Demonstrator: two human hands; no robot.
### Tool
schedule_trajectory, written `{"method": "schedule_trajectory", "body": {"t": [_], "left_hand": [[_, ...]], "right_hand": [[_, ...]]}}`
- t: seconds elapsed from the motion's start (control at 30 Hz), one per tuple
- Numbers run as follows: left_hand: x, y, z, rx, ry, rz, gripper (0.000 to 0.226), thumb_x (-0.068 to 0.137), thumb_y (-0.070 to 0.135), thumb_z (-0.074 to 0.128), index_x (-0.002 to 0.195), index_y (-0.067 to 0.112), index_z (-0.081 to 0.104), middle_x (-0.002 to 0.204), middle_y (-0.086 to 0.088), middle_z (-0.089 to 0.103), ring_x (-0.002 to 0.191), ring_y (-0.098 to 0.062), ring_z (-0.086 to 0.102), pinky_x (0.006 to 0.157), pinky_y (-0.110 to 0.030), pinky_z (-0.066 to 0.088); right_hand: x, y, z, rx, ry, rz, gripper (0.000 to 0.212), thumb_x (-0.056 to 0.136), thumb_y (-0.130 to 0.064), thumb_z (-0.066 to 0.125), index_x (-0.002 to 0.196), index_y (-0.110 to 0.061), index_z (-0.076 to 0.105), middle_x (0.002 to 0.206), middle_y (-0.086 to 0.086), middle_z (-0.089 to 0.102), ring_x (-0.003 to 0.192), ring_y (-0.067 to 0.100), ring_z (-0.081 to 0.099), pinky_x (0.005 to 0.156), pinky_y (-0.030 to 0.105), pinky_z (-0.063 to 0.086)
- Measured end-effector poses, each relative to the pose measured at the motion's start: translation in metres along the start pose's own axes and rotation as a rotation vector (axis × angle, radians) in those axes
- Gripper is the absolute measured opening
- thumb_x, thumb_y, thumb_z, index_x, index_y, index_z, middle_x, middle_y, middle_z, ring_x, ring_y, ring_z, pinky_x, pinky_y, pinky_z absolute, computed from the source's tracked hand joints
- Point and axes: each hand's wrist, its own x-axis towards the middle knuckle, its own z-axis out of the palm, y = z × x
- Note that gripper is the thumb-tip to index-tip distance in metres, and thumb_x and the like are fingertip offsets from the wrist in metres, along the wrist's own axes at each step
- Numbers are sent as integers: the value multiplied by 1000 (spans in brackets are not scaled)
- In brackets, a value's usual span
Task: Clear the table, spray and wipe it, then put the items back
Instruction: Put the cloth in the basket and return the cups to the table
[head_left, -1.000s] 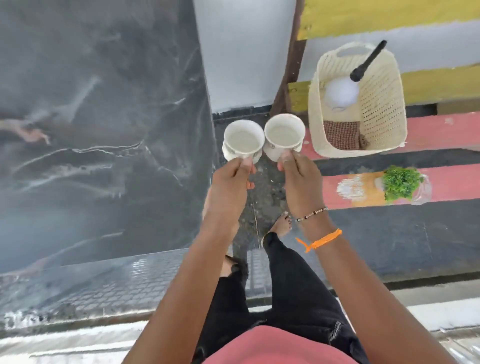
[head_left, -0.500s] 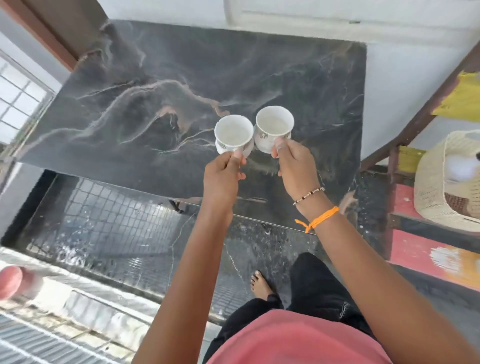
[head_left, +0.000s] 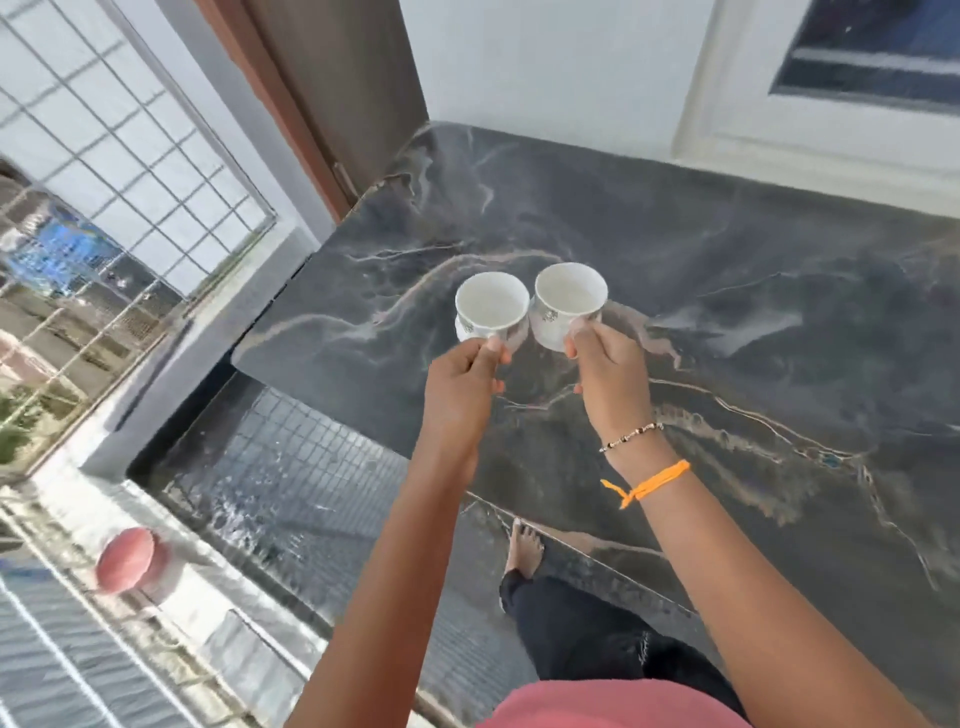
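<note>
I hold two white cups side by side above the dark marble table (head_left: 727, 291). My left hand (head_left: 460, 389) grips the left cup (head_left: 491, 312) by its near side. The right cup (head_left: 569, 301), which has a small dark pattern on its wall, is held the same way in my right hand (head_left: 610, 379). Both cups are upright, look empty inside and almost touch each other. They hang over the table's left half, near its front edge. I see nothing on the tabletop itself.
A brown door frame (head_left: 311, 104) and a white wall (head_left: 545, 62) stand behind the table. A window grille (head_left: 104, 156) is on the left. A pinkish round object (head_left: 127, 558) sits on the ledge at lower left. My foot (head_left: 524, 545) is on the shiny dark floor.
The view has swung left from the basket and coloured bench to the table. Both cups, still in my hands, now hang over the tabletop's left part.
</note>
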Motion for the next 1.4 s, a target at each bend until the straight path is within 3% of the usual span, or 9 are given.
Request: {"method": "schedule_trajectory", "body": {"t": [0.27,0.37,0.5,0.67,0.83,1.07,1.17,1.27,1.4], "left_hand": [[128,7,-55,90,-33,-21,34,94,21,48,61,19,56,55,10,46,44,5,43,49,-3,35],[165,13,-68,72,-60,-33,35,94,22,49,60,19,55,58,8,47,44,4,41,47,-4,34],[220,13,-83,38,-123,-42,35,94,21,48,60,20,54,60,7,47,46,3,40,46,-5,34],[305,12,-101,71,-207,-4,37,95,21,46,59,21,52,58,10,47,47,4,41,46,-6,33],[390,10,-110,86,-318,-25,35,96,23,45,62,19,53,66,8,50,61,-3,44,64,-20,39],[469,-3,-103,135,-410,-14,34,97,23,43,64,18,52,63,7,48,60,-6,42,64,-25,36],[487,-6,-98,162,-419,-8,35,97,23,41,65,17,52,60,5,47,56,-6,41,58,-24,33],[499,-8,-95,159,-411,-8,35,97,22,40,65,17,52,60,5,46,54,-7,39,54,-23,31],[511,-10,-93,180,-398,-17,35,97,21,40,64,22,53,59,6,46,56,-7,41,52,-21,31]], "right_hand": [[87,-20,89,-25,36,18,39,93,-22,43,67,8,43,60,9,34,62,22,33,60,32,28],[113,-31,112,-75,42,-3,37,96,-19,42,64,-1,43,55,3,32,61,22,32,59,33,25],[148,-40,147,-103,60,10,36,97,-20,40,65,-4,47,59,3,43,64,25,42,63,38,37],[200,-44,202,-134,147,30,36,98,-20,40,62,-21,48,55,-13,45,55,9,44,61,29,32],[254,-47,248,-184,262,69,29,98,-20,40,71,-14,51,53,-13,43,61,21,47,65,33,35],[318,-36,289,-168,390,128,30,98,-21,39,70,-15,50,51,-4,46,69,22,50,70,34,39],[334,-34,295,-140,414,149,28,98,-20,39,74,-12,51,53,-3,46,53,14,46,62,29,36],[345,-33,300,-174,427,172,28,98,-21,38,76,-12,51,54,-3,47,55,15,46,58,25,35],[354,-30,304,-195,483,222,28,97,-22,37,77,-11,54,57,-4,51,54,7,47,49,4,35]]}}
